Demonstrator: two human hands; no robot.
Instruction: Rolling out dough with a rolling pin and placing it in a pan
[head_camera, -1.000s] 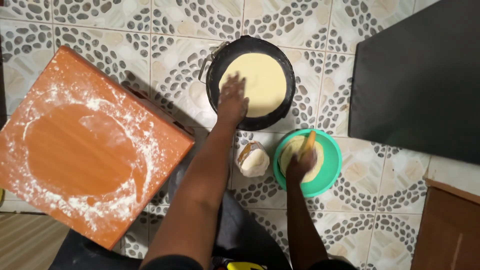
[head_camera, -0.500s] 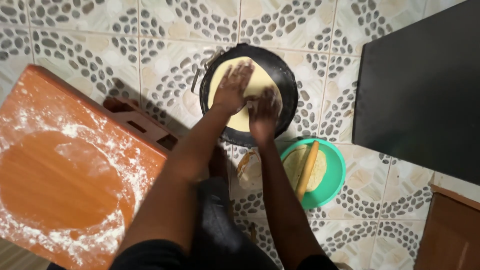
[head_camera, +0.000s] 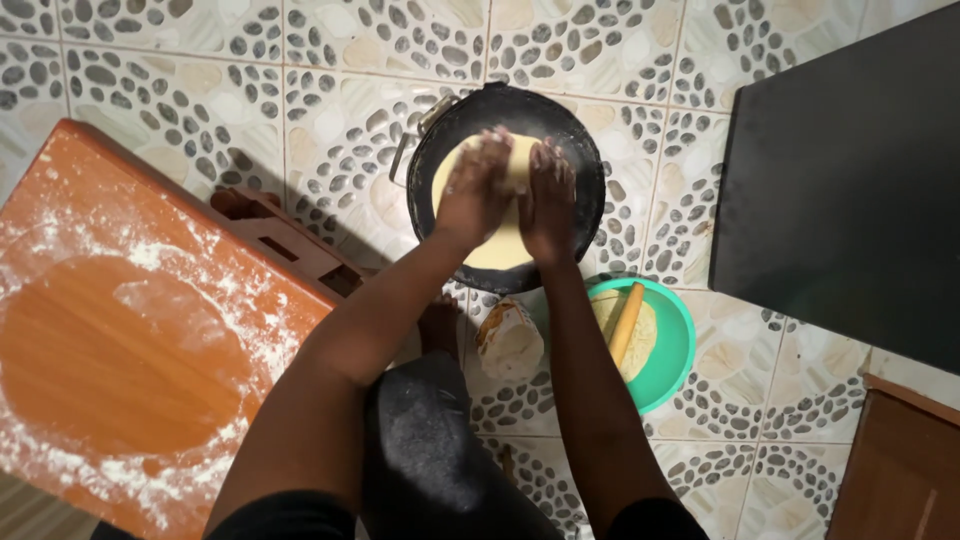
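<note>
In the head view, we had both hands over the round black pan (head_camera: 505, 190) in the upper middle of the frame, standing on the patterned tile floor (head_camera: 250, 90). Our left hand (head_camera: 475, 190) and right hand (head_camera: 548, 195) lay side by side, fingers spread flat and palms down, pressing on the pale flatbread (head_camera: 500, 245) that lay inside the pan; neither hand gripped anything. The flatbread's near edge showed below our wrists, and the hands hid much of the rest.

Just below the pan, right of centre, a green bowl (head_camera: 672, 372) held a wooden rolling pin (head_camera: 627, 325) laid across another pale round of dough. Beside it sat a lump of dough (head_camera: 510, 342) in a wrapping. The floured orange bench (head_camera: 130, 350) filled the lower left of the frame, and a dark slab (head_camera: 850, 180) lay at the upper right.

We judged the step in hand to be settling the flatbread flat into the pan. The next move, as we saw it, called for lifting both palms straight off the flatbread without dragging or tearing it, and keeping our fingers off the pan's rim.
</note>
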